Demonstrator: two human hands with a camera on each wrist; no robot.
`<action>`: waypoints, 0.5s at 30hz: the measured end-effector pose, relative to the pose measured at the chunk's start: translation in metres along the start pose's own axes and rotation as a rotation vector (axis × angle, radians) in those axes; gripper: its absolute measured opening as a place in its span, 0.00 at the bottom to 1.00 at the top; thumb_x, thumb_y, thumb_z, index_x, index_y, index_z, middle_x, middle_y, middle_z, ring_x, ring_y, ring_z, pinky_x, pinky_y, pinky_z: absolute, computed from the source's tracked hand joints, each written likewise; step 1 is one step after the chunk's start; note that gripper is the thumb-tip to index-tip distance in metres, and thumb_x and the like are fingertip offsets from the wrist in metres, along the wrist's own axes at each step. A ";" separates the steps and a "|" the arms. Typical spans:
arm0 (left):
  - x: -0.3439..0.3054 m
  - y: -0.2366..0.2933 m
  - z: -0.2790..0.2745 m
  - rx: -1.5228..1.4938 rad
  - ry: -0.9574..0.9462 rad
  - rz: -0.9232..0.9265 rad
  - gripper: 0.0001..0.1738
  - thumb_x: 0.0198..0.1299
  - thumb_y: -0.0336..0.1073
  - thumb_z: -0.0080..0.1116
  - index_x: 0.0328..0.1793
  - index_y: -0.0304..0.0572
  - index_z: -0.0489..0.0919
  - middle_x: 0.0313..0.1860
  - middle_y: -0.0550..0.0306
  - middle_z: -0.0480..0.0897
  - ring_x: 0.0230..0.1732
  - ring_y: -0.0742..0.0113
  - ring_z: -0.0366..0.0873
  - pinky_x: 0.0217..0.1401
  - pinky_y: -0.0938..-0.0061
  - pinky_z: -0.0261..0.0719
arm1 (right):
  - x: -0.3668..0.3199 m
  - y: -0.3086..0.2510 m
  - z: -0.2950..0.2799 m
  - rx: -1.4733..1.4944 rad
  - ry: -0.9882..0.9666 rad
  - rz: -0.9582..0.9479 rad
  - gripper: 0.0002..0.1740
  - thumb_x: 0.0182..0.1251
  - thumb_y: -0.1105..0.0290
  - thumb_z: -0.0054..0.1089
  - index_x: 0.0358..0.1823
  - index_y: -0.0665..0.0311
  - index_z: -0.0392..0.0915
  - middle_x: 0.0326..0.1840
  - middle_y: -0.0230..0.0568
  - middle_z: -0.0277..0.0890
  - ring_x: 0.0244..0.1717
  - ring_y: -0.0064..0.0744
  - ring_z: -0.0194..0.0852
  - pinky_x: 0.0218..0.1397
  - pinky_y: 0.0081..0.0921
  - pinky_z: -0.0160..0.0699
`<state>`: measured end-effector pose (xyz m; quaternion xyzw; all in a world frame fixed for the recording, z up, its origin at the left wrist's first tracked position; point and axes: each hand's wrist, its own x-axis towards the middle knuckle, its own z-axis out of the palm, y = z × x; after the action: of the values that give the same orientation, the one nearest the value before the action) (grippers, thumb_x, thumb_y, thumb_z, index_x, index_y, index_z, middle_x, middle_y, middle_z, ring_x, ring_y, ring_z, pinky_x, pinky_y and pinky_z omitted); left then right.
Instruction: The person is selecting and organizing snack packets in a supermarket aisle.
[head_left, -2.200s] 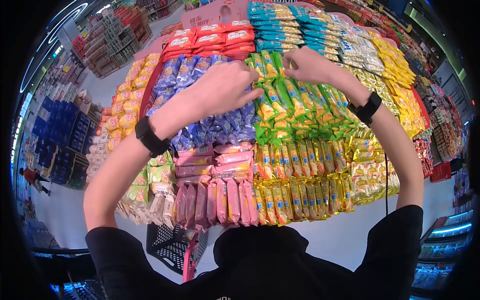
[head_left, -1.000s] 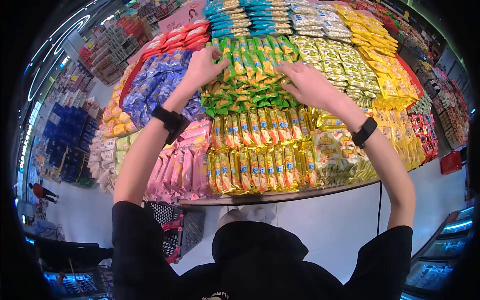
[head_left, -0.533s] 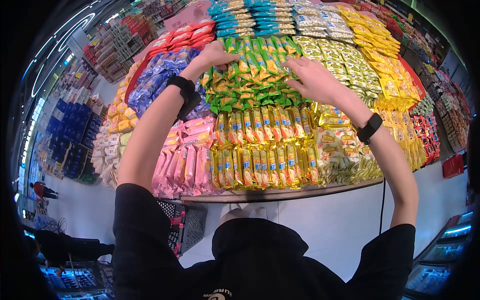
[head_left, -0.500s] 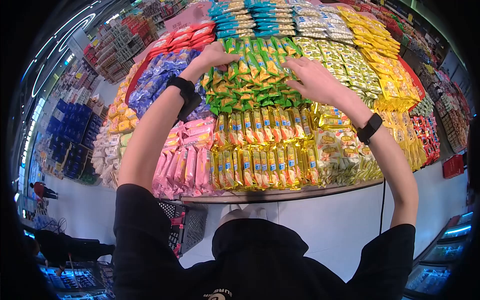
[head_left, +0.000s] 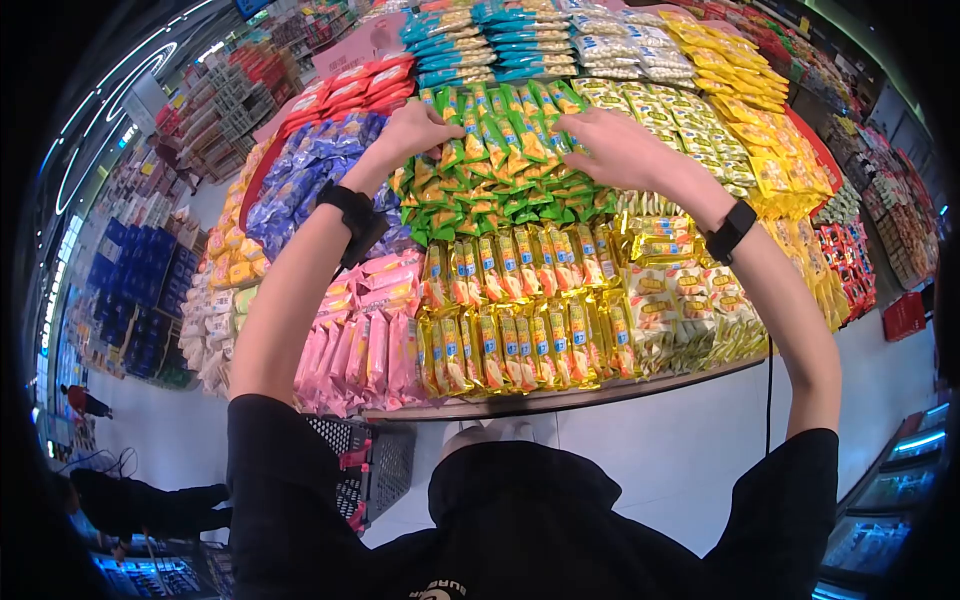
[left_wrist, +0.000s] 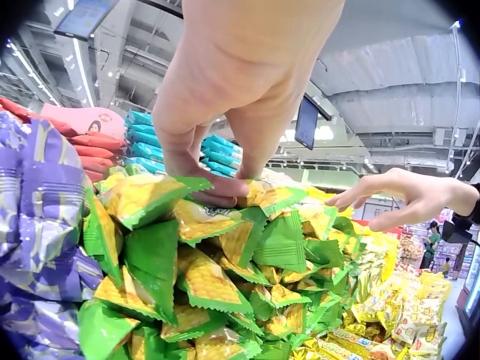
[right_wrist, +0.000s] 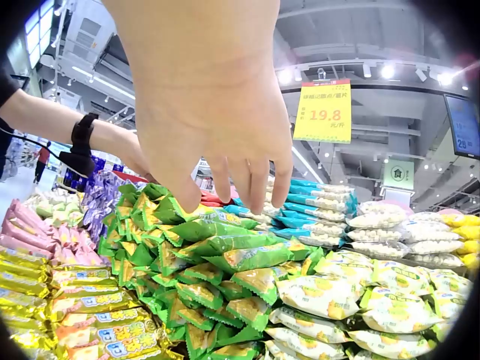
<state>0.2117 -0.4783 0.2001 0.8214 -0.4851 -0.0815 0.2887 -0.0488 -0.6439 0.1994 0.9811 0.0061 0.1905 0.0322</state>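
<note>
A pile of green-and-yellow snack packets (head_left: 500,150) lies between my two hands. My left hand (head_left: 408,132) is at the pile's left side, beside purple packets (head_left: 320,170). In the left wrist view, its thumb and bent fingers (left_wrist: 217,191) come together on a green snack packet (left_wrist: 206,221) at the top of the pile. My right hand (head_left: 620,150) hovers at the pile's right side, palm down with loosely extended fingers and nothing in them. The right wrist view shows those fingertips (right_wrist: 255,199) just over the upper green packets, near white-and-green packets (right_wrist: 330,300).
Gold-wrapped bars (head_left: 520,345) and pink packets (head_left: 355,360) fill the front of the display, above its table edge (head_left: 560,400). Teal bags (head_left: 530,45) and red bags (head_left: 350,90) are stacked behind. A shopping basket (head_left: 370,465) stands below on the left.
Since the oldest frame, my hands have parted from close together at the pile's back to its two sides. Over the last half second they shift only slightly, and the head view moves a little.
</note>
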 end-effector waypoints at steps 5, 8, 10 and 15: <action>-0.010 0.006 -0.010 0.027 0.072 -0.004 0.21 0.56 0.46 0.66 0.37 0.30 0.85 0.20 0.52 0.84 0.26 0.66 0.85 0.39 0.72 0.83 | 0.045 0.001 0.004 0.176 -0.108 0.138 0.24 0.67 0.58 0.56 0.57 0.69 0.73 0.33 0.55 0.80 0.44 0.55 0.80 0.51 0.46 0.77; -0.011 -0.007 -0.010 0.122 0.200 0.161 0.18 0.57 0.42 0.63 0.39 0.30 0.84 0.28 0.44 0.85 0.33 0.58 0.86 0.44 0.67 0.83 | 0.090 0.016 0.021 0.085 -0.078 0.112 0.18 0.67 0.60 0.56 0.48 0.67 0.76 0.29 0.50 0.78 0.33 0.49 0.78 0.40 0.46 0.76; -0.011 -0.019 -0.015 0.196 0.224 0.249 0.16 0.58 0.39 0.61 0.41 0.30 0.83 0.35 0.40 0.85 0.38 0.52 0.86 0.47 0.63 0.82 | 0.126 0.036 0.045 0.020 -0.071 0.118 0.12 0.66 0.62 0.57 0.35 0.65 0.75 0.22 0.46 0.73 0.25 0.44 0.70 0.33 0.45 0.71; -0.001 -0.047 -0.025 0.372 0.136 0.249 0.16 0.60 0.34 0.57 0.51 0.31 0.81 0.43 0.39 0.85 0.44 0.48 0.84 0.51 0.60 0.80 | 0.201 0.042 0.072 0.133 -0.047 0.113 0.17 0.59 0.69 0.57 0.13 0.64 0.67 0.13 0.44 0.63 0.17 0.41 0.57 0.25 0.43 0.63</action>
<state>0.2568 -0.4510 0.1944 0.7977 -0.5690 0.1009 0.1723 0.1648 -0.6856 0.2105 0.9841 -0.0374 0.1682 -0.0437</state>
